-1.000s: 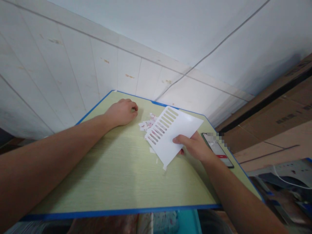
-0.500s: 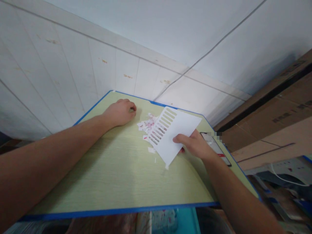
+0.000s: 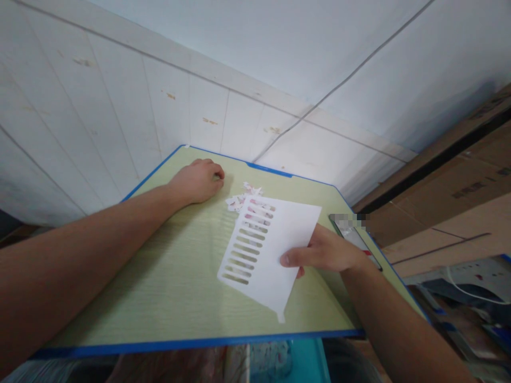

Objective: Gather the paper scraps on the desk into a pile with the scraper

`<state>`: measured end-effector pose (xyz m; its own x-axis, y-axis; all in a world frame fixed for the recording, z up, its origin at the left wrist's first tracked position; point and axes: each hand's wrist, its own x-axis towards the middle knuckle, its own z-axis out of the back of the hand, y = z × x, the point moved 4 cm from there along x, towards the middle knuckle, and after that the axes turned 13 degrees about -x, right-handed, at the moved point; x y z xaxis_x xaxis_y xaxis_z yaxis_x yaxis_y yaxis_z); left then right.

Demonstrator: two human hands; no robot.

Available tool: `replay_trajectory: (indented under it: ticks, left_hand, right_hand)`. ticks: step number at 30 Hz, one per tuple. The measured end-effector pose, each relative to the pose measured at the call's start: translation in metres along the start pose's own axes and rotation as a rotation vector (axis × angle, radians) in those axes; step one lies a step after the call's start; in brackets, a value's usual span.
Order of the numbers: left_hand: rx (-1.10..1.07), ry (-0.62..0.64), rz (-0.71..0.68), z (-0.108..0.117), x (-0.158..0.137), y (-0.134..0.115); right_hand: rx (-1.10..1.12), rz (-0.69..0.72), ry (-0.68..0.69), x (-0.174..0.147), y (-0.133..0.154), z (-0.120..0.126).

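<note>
My right hand grips a white sheet with a row of long slots, thumb on top and fingers underneath. The sheet is tilted above the table, with a small strip sticking out at its near corner. Through some slots I see pink-and-white scraps. These torn paper scraps lie in a small pile on the table, partly hidden by the sheet. Left of the pile, my left hand rests on the tabletop, its fingers curled closed and nothing showing in them.
A light green table with blue edging stands against a white panelled wall. On its right side lies a phone, partly behind my right hand. Cardboard boxes stand at the right. Below the near edge is a turquoise container.
My right hand has drawn the slotted sheet toward me and turned it, uncovering the table's far edge. My left hand stays in place.
</note>
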<state>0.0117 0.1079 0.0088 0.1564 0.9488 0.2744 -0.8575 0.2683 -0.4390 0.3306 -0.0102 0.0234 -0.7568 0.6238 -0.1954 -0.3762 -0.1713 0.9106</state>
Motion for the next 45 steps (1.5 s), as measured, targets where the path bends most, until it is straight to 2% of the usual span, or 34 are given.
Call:
replay_trajectory:
  ticks: [8, 16, 19, 25, 28, 35, 45]
  left_hand:
    - [0.019, 0.007, 0.022, 0.000, 0.000, -0.001]
    - [0.018, 0.008, 0.008, 0.000, 0.001, -0.001]
    - [0.005, 0.003, 0.009, 0.000, 0.000, -0.001]
    - [0.005, 0.004, 0.011, 0.000, 0.000, 0.000]
    - [0.007, 0.007, 0.004, -0.001, 0.001, 0.002]
    - [-0.008, -0.002, 0.005, -0.001, 0.000, 0.002]
    - [-0.008, -0.004, 0.007, 0.000, 0.000, -0.001]
  right_hand:
    - [0.019, -0.017, 0.145, -0.005, 0.000, -0.008]
    - [0.055, -0.001, 0.193, -0.005, 0.004, -0.011]
    - [0.076, 0.043, 0.069, 0.000, 0.006, -0.007]
    - [0.075, 0.144, -0.416, 0.012, 0.007, 0.016]
    - [0.060, 0.130, -0.498, 0.012, 0.005, 0.022]
    - [0.027, 0.069, -0.285, 0.008, 0.003, 0.009]
    - [-0.002, 0.046, -0.267, 0.009, 0.001, 0.004]
